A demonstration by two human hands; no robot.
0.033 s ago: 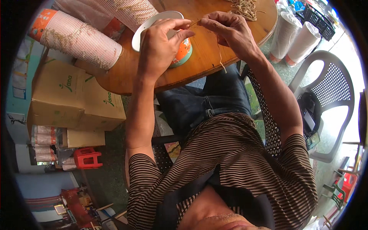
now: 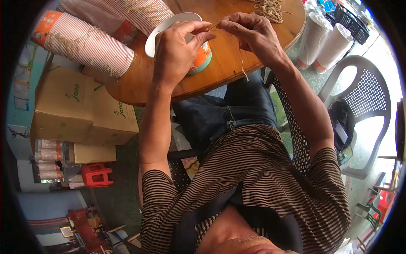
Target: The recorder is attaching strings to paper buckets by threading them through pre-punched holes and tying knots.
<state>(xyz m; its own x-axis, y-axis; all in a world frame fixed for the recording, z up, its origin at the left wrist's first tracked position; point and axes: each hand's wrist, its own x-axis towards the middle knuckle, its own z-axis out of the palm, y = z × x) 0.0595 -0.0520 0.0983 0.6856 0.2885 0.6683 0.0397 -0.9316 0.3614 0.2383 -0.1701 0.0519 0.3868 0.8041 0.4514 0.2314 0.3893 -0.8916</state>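
Observation:
A thin tan string (image 2: pixel 243 63) runs between my two hands, and its loose end hangs past the table edge. My right hand (image 2: pixel 256 36) pinches it between thumb and fingertips. My left hand (image 2: pixel 175 55) is curled, with the short stretch of string reaching its index finger and thumb. Below and behind the left hand, a paper cup (image 2: pixel 203 62) with an orange print and green band lies tilted on the table. Its white rim points up and left; the hand hides its middle.
Stacks of nested paper cups (image 2: pixel 91 44) with strings hanging from them lie at the table's left. A heap of loose strings (image 2: pixel 270 10) sits at the far side of the wooden table (image 2: pixel 131 91). Cardboard boxes (image 2: pixel 63 101) stand left, a grey plastic chair (image 2: pixel 368 84) right.
Both hands hold almost the same position. The hanging end of the string has swung very slightly to the left.

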